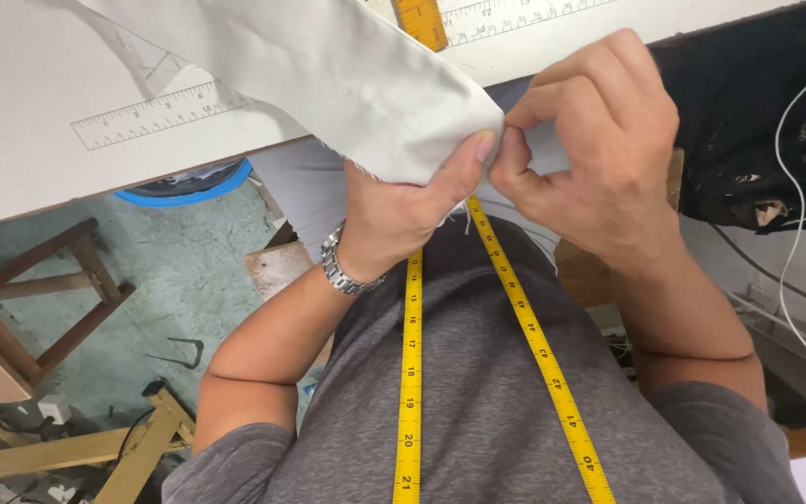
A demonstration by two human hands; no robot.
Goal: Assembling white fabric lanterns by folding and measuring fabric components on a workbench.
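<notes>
I look straight down my own chest. My left hand (412,201), with a metal watch (342,266) on its wrist, grips the frayed edge of a pale grey-white cloth (328,75) between thumb and fingers. My right hand (599,140) pinches the same cloth corner right beside the left thumb. The cloth hangs off the white table (20,131) toward me. A yellow measuring tape (409,373) is draped around my neck, with both ends running down my grey shirt.
A clear ruler (156,114) lies on the table, and a yellow ruler (422,21) with another clear scale sits at the top. Wooden stools (39,299) and scrap wood stand on the green floor at left. White cables (795,233) and dark fabric are at right.
</notes>
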